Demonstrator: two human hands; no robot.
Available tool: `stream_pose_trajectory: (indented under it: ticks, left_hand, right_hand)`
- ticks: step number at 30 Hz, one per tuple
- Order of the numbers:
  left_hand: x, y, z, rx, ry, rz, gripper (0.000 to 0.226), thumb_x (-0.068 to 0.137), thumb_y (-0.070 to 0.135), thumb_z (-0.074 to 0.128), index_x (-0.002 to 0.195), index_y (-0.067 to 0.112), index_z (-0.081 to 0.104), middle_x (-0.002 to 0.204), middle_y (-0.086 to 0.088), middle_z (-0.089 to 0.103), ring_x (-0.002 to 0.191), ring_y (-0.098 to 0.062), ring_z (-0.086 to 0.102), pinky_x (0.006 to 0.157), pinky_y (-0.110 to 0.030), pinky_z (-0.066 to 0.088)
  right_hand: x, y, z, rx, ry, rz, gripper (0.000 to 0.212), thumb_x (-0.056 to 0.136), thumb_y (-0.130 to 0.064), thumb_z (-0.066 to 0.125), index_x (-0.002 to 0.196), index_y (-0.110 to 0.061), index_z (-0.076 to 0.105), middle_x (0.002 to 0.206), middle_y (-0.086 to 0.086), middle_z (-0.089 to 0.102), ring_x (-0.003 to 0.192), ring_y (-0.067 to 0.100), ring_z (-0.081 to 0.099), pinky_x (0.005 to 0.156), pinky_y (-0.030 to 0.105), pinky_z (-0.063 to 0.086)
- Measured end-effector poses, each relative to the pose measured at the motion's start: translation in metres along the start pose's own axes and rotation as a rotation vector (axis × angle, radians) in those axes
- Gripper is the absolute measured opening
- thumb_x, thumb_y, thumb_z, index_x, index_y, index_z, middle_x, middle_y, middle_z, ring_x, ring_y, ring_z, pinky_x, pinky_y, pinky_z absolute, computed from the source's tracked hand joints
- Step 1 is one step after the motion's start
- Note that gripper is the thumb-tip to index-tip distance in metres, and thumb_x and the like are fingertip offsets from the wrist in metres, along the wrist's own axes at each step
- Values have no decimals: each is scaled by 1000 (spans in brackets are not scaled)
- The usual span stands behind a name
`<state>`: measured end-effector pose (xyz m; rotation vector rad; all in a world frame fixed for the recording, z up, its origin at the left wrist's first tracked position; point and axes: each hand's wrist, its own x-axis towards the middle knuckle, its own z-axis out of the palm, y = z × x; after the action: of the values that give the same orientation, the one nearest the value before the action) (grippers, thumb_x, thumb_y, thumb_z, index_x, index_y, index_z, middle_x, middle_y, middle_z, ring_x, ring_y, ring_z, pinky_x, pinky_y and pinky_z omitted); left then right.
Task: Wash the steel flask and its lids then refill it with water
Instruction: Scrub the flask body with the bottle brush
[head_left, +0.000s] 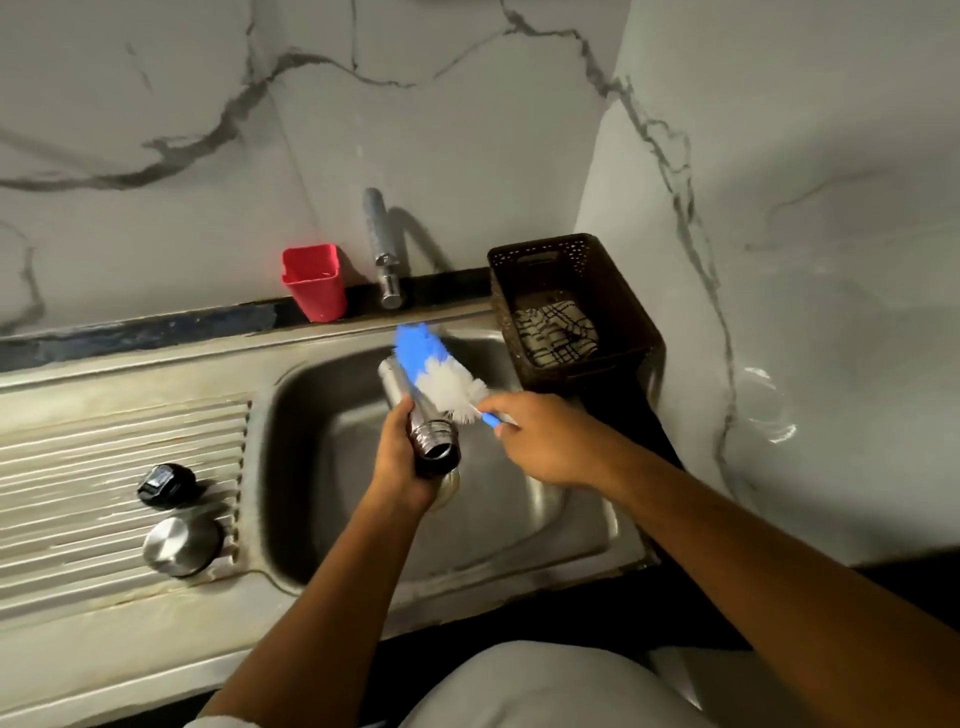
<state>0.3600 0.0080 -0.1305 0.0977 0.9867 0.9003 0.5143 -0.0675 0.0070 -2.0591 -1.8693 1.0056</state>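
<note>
Left hand (400, 457) wrapped round flask (410, 395) near threaded neck, open mouth toward person, above sink (519, 519). Right hand (545, 441) gripping brush (441, 374) handle, bristles on flask side. Risk: wet steel slipping under brush pressure, dropping into sink. Black lid (166, 486), steel lid (183, 545) on drainboard (104, 441) near sink edge; left forearm could knock them.
</note>
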Motion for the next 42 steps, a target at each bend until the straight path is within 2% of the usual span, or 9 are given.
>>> stream_pose_trajectory:
  ticks: [3, 8, 12, 15, 20, 24, 29, 37, 42]
  left_hand:
    - [4, 10, -19, -37, 15, 0, 53, 95, 44, 61, 138, 14, 66, 128, -11, 73, 105, -27, 69, 113, -41, 44]
    - [-8, 14, -20, -94, -62, -34, 46, 96, 31, 49, 128, 2, 65, 106, -20, 73, 88, -31, 69, 87, -43, 53]
    - [5, 29, -43, -115, -78, -17, 53, 99, 47, 56, 133, 8, 66, 124, -13, 74, 115, -32, 70, 110, -50, 48]
    - [10, 21, -53, -38, -117, -84, 63, 86, 50, 77, 134, 10, 69, 137, -15, 67, 129, -28, 62, 119, -50, 40]
    - [15, 32, -69, -38, -57, -85, 51, 91, 32, 53, 132, 3, 65, 119, -17, 73, 103, -32, 70, 102, -46, 54]
    - [13, 30, -68, -90, -39, -131, 54, 94, 44, 57, 133, 8, 67, 119, -15, 73, 98, -32, 71, 84, -42, 55]
    - [13, 29, -66, -90, -93, -141, 54, 96, 49, 64, 133, 10, 69, 127, -15, 73, 119, -32, 69, 115, -47, 45]
    - [18, 31, -66, -78, -75, -175, 54, 95, 35, 54, 139, 6, 63, 138, -20, 65, 126, -36, 61, 116, -54, 41]
    - [20, 39, -66, -143, -75, -181, 54, 101, 53, 53, 127, 9, 71, 116, -17, 76, 95, -34, 77, 94, -49, 59]
  right_hand:
    - [-9, -13, 7, -53, -48, -60, 40, 104, -16, 48, 141, -26, 58, 132, 4, 66, 116, 26, 62, 99, 41, 51]
    - [14, -20, 28, -26, 9, 2, 38, 101, -16, 48, 136, -26, 60, 119, 8, 69, 101, 28, 64, 89, 41, 55]
    - [-5, -25, 36, 9, -78, 11, 38, 105, -15, 45, 137, -28, 60, 97, -9, 65, 71, -3, 56, 63, 14, 42]
    - [9, -28, 48, -5, -11, 41, 37, 105, -18, 44, 138, -26, 58, 122, 0, 68, 99, 16, 64, 87, 31, 54]
    - [5, -41, 54, -26, -73, 37, 31, 103, -14, 47, 128, -22, 63, 105, -2, 67, 87, 16, 61, 74, 25, 50]
    - [6, -50, 66, -81, -63, 58, 30, 99, -14, 48, 126, -20, 62, 115, 6, 70, 100, 26, 65, 88, 37, 54]
    - [15, -52, 61, -48, -76, 75, 24, 99, -13, 49, 118, -17, 64, 101, 6, 69, 88, 24, 63, 72, 32, 47]
    - [27, -55, 62, -95, -57, 114, 31, 98, -13, 50, 127, -16, 61, 120, 11, 69, 103, 31, 64, 91, 41, 54]
    - [14, -56, 65, -88, -99, 72, 29, 100, -13, 49, 125, -20, 63, 111, 4, 70, 97, 25, 64, 76, 31, 48]
